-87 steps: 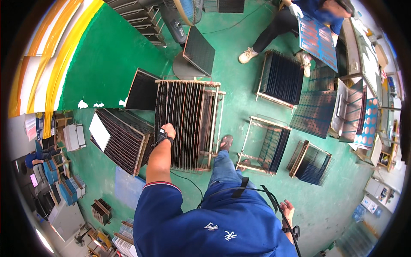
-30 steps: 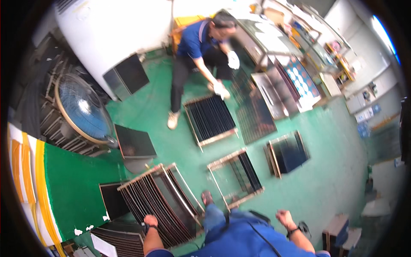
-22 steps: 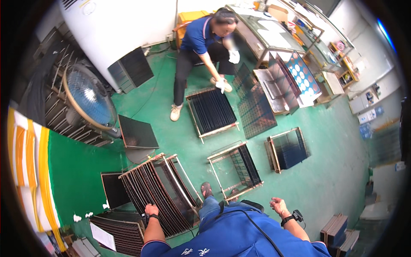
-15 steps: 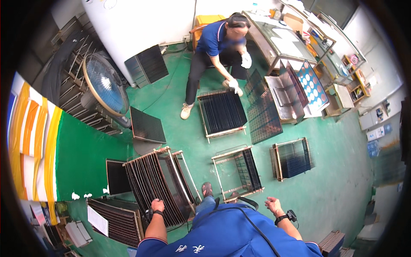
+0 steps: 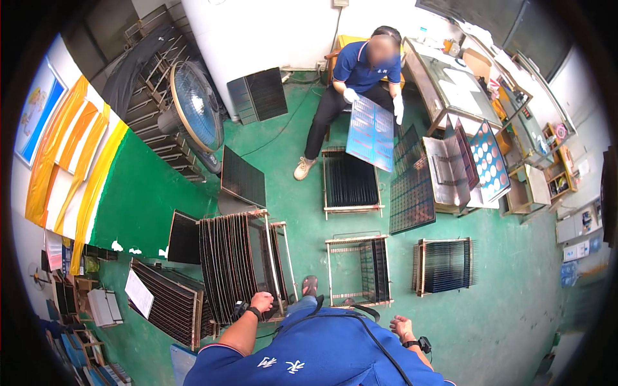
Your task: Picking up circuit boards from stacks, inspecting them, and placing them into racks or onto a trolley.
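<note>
The person stands at the near side of the room, on a green floor [image 5: 508,283]. The left hand [image 5: 262,301] is at the near end of a large rack [image 5: 271,257], which stands to the left. Its fingers are loosely bent and no object is visible in them; I cannot tell whether it touches the rack. This rack is filled with many dark thin panels [image 5: 225,270], which stand on edge side by side. The right hand [image 5: 403,327] is held in the air, well apart from the rack, with relaxed, half-bent fingers and nothing inside.

Farther left, just beside the large rack, is a tilted lower rack [image 5: 196,321], also full of dark panels, with a white sheet [image 5: 140,293] lying over its left part. To the right of the large rack there is a middle rack [image 5: 360,303], with dark panels at its right side only, and then a small rack [image 5: 420,267].

At the far side, a seated co-worker [image 5: 362,67] with white gloves holds a blue patterned panel [image 5: 371,134] above a far rack [image 5: 354,209]. Farther right stands a counter [image 5: 475,114].
</note>
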Demonstrator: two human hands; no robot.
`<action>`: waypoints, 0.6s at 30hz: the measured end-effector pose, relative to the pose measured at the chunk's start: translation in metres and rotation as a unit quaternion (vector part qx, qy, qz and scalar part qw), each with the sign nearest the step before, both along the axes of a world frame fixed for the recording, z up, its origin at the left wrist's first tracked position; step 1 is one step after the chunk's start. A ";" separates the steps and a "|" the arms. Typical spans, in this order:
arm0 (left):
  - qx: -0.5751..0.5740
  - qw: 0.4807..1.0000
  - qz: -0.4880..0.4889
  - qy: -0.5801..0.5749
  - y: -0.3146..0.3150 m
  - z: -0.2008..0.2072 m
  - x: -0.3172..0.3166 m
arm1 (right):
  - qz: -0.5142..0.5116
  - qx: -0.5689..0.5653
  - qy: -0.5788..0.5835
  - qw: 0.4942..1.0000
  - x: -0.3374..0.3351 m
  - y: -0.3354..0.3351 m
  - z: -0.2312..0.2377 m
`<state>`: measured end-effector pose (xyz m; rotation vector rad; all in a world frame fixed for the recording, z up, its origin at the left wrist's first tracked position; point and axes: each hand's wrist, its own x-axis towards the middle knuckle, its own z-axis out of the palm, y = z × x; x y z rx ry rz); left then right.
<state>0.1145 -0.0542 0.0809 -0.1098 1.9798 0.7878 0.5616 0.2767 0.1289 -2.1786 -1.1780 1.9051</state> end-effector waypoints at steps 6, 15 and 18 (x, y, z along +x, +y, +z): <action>0.008 0.999 -0.031 0.037 0.023 0.012 -0.005 | -0.012 -0.002 0.001 1.000 0.013 -0.006 -0.001; 0.015 0.999 -0.027 0.006 0.009 0.002 0.011 | 0.067 0.002 -0.022 0.998 0.008 -0.004 0.015; 0.061 0.992 -0.092 0.054 0.007 -0.003 0.008 | 0.025 -0.006 0.021 0.999 0.006 -0.002 0.012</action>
